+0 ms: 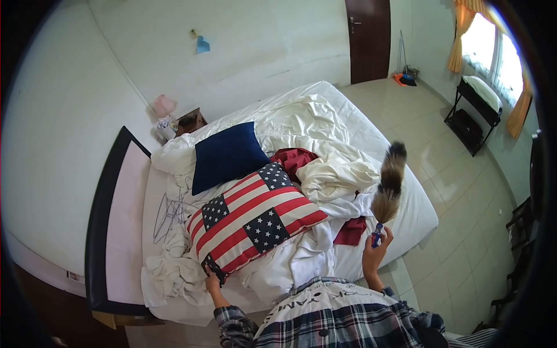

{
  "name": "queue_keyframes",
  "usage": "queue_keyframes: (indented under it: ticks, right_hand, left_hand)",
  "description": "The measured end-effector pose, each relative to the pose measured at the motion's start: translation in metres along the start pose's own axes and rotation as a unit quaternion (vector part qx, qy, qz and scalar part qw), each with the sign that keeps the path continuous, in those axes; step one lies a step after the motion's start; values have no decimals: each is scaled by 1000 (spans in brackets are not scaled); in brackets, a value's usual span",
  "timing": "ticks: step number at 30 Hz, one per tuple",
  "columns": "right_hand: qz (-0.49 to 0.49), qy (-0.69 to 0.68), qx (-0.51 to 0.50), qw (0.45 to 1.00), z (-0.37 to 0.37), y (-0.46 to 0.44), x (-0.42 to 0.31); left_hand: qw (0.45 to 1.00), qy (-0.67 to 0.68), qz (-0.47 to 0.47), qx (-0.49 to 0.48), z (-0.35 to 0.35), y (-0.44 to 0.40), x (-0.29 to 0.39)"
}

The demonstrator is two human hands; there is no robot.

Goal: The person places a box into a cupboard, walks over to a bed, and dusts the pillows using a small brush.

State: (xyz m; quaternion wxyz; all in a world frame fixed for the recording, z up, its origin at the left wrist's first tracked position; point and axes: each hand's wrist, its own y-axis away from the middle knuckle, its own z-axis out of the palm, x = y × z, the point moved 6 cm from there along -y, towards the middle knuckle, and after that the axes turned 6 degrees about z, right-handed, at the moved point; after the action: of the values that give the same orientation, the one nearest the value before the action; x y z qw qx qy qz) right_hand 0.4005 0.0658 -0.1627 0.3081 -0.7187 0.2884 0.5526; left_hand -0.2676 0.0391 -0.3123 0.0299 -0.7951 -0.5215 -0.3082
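Observation:
My right hand [376, 250] is wrapped around the blue handle of a feather duster [390, 182]. Its brown and black plumes point away from me over the bed's right side. At the near left, my left hand [213, 281] grips the dark lower corner of a pillow [249, 223] with a stars-and-stripes pattern. That pillow lies tilted on the rumpled bedding. Just beyond it rests a navy blue pillow [229, 155]. Dark red cloth [350, 231] shows on the bed near the duster, and cream bedding [333, 174] is bunched up beside the pillows.
Wire hangers [168, 219] and a crumpled white cloth [180, 272] lie near the headboard [104, 232]. A nightstand [191, 120] stands at the bed's far left. Beyond the tiled floor [458, 214] are a black rack [473, 119], a broom [400, 58] and a door [369, 40].

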Motion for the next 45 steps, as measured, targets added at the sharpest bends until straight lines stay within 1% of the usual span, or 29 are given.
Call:
queue_keyframes:
  ticks: [1,2,4,5,7,9,11,14,15,16,17,18,19,20,21,22,23,24,25,28,31,34,36,37,38,40,42,43,45]
  right_hand:
    - [20,-60,-4,998,-4,3,-9]
    - [-19,-73,0,997,-8,4,-20]
    - [-85,-99,7,991,-17,14,-32]
    - [-74,-58,-26,995,-16,12,-23]
    - [-44,24,-95,994,-16,14,7]
    - [-24,29,-95,995,-16,27,17]
    - [-3,51,-117,992,-11,41,21]
    - [5,27,-156,987,12,61,0]
    - [-8,24,-179,983,27,64,12]
    - [33,32,-222,974,46,71,26]
    - [74,43,-263,961,64,78,40]
    - [65,52,-299,951,80,91,32]
    - [43,156,-354,921,101,103,43]
    - [-22,130,-380,915,107,126,5]
    - [-65,160,-435,884,130,143,13]
    - [-106,101,-479,866,146,167,-1]
    - [-119,123,-550,817,159,189,-7]
    - [-161,182,-590,770,166,209,-37]
    - [-208,142,-619,744,177,227,-52]
    - [-307,175,-645,677,197,253,-92]
    - [-333,152,-630,685,195,254,-117]
    - [-316,197,-541,754,195,231,-74]
    - [-215,266,-419,841,186,190,-15]
    - [-153,286,-351,878,172,173,4]
    - [-89,304,-279,907,155,157,23]
    - [-20,272,-171,947,130,132,71]
    - [32,197,-124,972,109,114,72]
    - [59,173,-120,976,103,112,60]
    - [56,157,-134,977,109,122,36]
  left_hand:
    - [1000,14,19,-13,-2,2,-2]
    - [999,27,40,-24,-2,3,-3]
    - [998,12,48,25,-13,11,-8]
    - [997,3,53,51,-17,15,-10]
    - [994,81,64,33,-18,39,-7]
    - [981,181,66,-4,-27,69,9]
    - [948,307,52,-64,-42,105,33]
    - [916,376,105,-97,-46,90,39]
    - [914,380,91,-111,-49,90,42]
    - [912,382,77,-127,-52,89,49]
    - [909,385,65,-143,-56,88,56]
    - [911,385,43,-143,-62,89,58]
    - [912,383,24,-143,-70,92,63]
    - [913,382,6,-144,-80,98,72]
    - [898,404,-40,-170,-90,111,82]
    - [879,438,-41,-183,-94,110,82]
    - [858,473,-43,-196,-97,107,83]
    - [835,508,-46,-208,-98,101,85]
    - [815,505,7,-285,-100,88,77]
    - [721,623,33,-302,-60,38,46]
    - [804,529,-6,-272,-58,30,36]
    - [876,422,-49,-229,-65,32,23]
    - [841,483,-72,-234,-62,41,33]
    - [842,467,-52,-266,-57,37,31]
    - [841,451,-33,-296,-50,32,24]
    - [840,432,-15,-328,-45,30,16]
    - [840,429,-15,-331,-44,38,17]
    - [876,414,-60,-242,-52,50,22]
    - [860,416,-18,-295,-46,48,16]
